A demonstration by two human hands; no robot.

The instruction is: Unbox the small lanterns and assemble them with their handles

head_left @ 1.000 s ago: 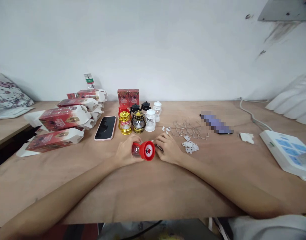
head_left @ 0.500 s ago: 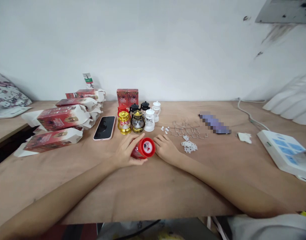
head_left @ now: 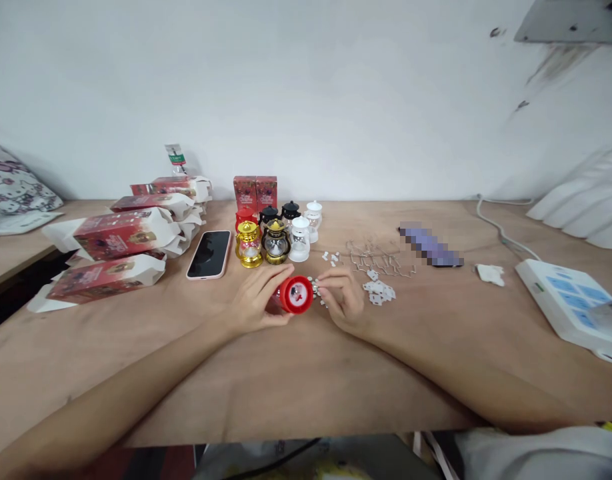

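Note:
My left hand is wrapped round a red toy lantern, tipped so that its round red base with a pale inner disc faces me. Close to the base's right side, my right hand is closed in a pinch of thumb and fingers; whatever it pinches is too small to make out. Small whitish round pieces lie on the table between the two hands, partly hidden by my right fingers. Beyond my left hand stand several small lanterns, among them a gold lantern, a black-and-gold lantern and a white lantern.
Bent metal wires and a heap of white plastic pieces lie right of my hands. A phone and opened red boxes are on the left. A blurred purple object and a white power strip are on the right.
My right hand has lifted off the table and curled into a pinch, uncovering the small round pieces. The red lantern has shifted very slightly right in my left hand.

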